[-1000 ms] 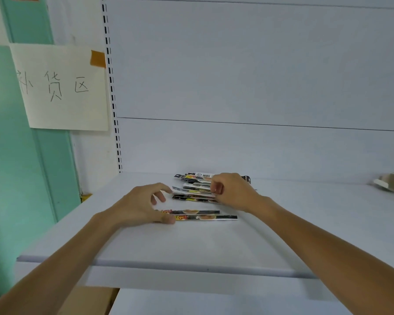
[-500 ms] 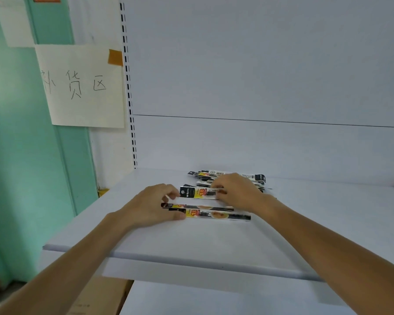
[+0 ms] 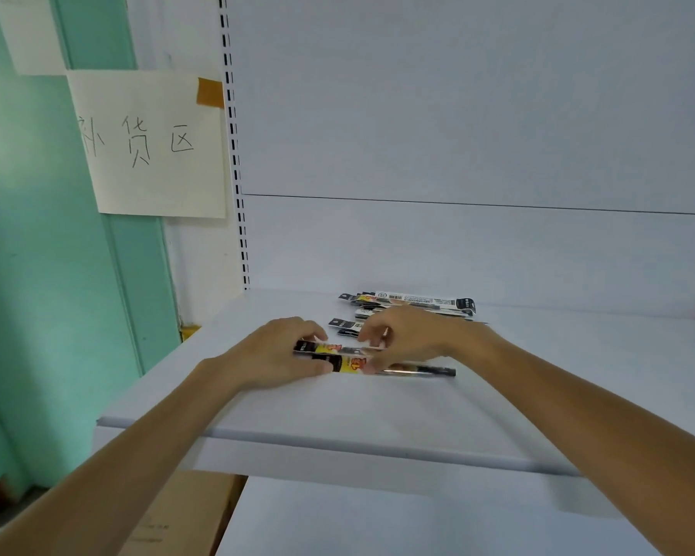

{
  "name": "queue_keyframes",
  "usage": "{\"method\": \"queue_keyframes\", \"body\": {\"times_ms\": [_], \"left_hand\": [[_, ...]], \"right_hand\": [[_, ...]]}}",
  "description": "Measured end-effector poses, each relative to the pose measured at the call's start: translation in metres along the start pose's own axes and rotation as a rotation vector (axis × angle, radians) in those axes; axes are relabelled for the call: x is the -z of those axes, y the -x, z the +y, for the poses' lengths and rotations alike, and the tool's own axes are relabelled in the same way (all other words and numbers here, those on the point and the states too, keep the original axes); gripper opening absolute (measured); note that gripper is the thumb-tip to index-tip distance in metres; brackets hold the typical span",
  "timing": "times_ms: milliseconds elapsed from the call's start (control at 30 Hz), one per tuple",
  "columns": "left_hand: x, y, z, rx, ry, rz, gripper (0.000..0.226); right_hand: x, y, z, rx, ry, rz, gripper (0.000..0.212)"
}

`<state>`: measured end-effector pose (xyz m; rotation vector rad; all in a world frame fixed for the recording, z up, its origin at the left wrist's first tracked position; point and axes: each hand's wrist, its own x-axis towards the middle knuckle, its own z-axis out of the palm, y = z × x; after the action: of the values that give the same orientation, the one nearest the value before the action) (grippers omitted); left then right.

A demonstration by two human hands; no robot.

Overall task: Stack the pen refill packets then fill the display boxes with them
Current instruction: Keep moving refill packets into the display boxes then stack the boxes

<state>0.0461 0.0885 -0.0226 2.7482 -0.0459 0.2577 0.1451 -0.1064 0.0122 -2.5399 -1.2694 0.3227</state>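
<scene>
Fingers (image 3: 318, 369): our left hand (image 3: 269, 355) grips the started stack (image 3: 418, 371); right hand (image 3: 414, 339) pinches its top packet (image 3: 330, 348).
Remaining: loose refill packets (image 3: 414, 300) behind; we reckon boxing's all ahead.

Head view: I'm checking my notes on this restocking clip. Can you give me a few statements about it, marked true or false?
1. The left hand and right hand both hold the near packets. True.
2. Far packets lie behind the hands. True.
3. The packets lie on a green table. False: on a white shelf.
4. The sign hangs right of the shelf. False: it hangs to the left.
</scene>
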Motion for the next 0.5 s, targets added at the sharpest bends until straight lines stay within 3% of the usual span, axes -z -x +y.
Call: {"method": "queue_keyframes", "body": {"times_ms": [133, 333, 500], "left_hand": [[-0.002, -0.005, 0.017, -0.032, -0.232, 0.001, 0.041], [-0.006, -0.008, 0.038, -0.164, -0.347, -0.037, 0.03], [-0.005, -0.001, 0.03, -0.119, -0.257, -0.046, 0.022]], "right_hand": [[0.005, -0.004, -0.003, -0.042, 0.075, -0.052, 0.023], [0.008, 0.012, 0.001, -0.059, -0.023, -0.04, 0.027], [0.016, 0.035, 0.022, -0.124, 0.025, -0.055, 0.041]]}}
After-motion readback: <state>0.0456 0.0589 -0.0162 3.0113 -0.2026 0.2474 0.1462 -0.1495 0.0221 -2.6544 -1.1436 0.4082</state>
